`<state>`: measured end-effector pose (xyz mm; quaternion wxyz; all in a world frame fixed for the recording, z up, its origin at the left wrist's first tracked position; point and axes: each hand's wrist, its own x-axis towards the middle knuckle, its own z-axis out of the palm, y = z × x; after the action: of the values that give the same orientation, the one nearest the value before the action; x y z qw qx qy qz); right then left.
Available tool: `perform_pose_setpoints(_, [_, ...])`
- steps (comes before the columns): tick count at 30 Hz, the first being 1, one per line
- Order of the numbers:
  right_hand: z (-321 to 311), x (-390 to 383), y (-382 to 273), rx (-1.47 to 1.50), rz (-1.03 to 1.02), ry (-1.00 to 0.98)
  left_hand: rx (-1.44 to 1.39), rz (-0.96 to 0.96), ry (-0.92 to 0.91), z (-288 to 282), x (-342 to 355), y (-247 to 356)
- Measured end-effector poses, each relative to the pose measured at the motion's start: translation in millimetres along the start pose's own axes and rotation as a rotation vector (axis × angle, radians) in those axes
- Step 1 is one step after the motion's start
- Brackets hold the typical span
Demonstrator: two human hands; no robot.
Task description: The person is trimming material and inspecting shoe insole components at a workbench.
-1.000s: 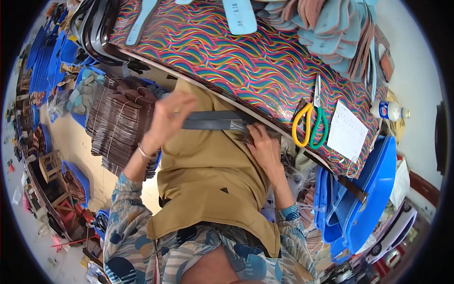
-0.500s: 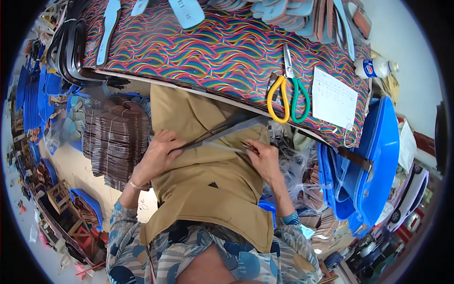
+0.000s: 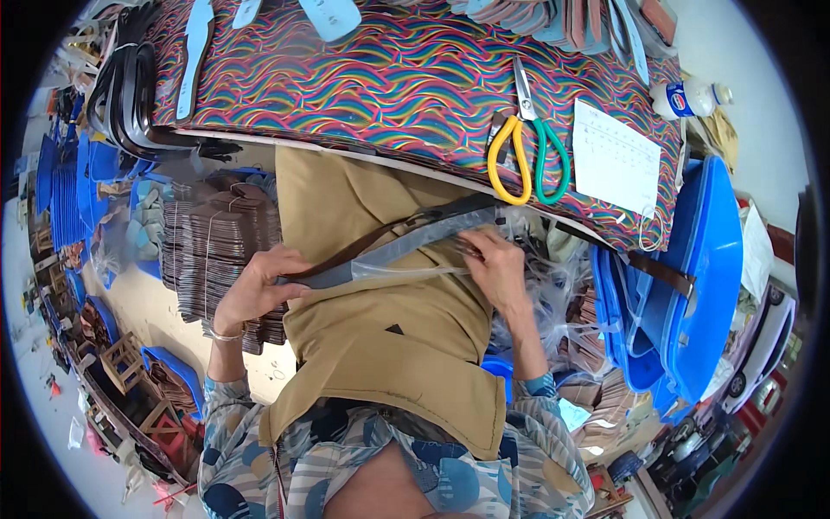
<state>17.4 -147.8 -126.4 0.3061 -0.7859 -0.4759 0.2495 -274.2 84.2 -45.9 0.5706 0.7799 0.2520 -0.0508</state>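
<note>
My left hand (image 3: 261,292) is closed on one end of a dark brown strip (image 3: 359,248), which looks like leather. The strip slants across my lap up to the table's edge. Beside it runs a grey strip with a shiny, film-like face (image 3: 415,239), its lower end also near my left fingers. My right hand (image 3: 501,270) is bent in a pinch next to the strips' far part; what lies between its blurred fingertips is hard to make out. Under both hands spreads a tan apron (image 3: 389,307).
The table (image 3: 346,86) has a wavy multicoloured cover. On it lie yellow-and-green-handled scissors (image 3: 525,130), a written paper sheet (image 3: 616,160) and a bottle (image 3: 683,99). Tied stacks of brown pieces (image 3: 212,242) stand left, blue bins (image 3: 692,294) right. Black straps (image 3: 130,95) hang at the table's left corner.
My left hand has shifted left and slightly down, and my right hand up and right. The grey strip's shiny face now shows more broadly, with the brown strip apart above it.
</note>
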Motion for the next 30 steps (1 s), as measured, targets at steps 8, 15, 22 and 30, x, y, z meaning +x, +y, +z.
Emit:
perform_pose_setpoints(8, [24.3,18.4,-31.4,0.366,-0.075,-0.18,-0.309,-0.305,0.017,-8.0,3.4,-1.4])
perform_pose_setpoints(15, [18.3,4.8,-33.7,0.296,-0.013,-0.259,-0.318,-0.235,0.06,-36.2,-5.3,-9.1])
perform_pose_setpoints(22, [14.8,-0.4,-29.3,0.389,-0.054,-0.215,-0.421,-0.299,0.137,-42.8,-13.7,-13.6])
perform_pose_setpoints(30, [21.5,7.5,-4.3,0.192,-0.048,0.138,-0.423,-0.309,0.032,-36.2,-8.2,-12.9])
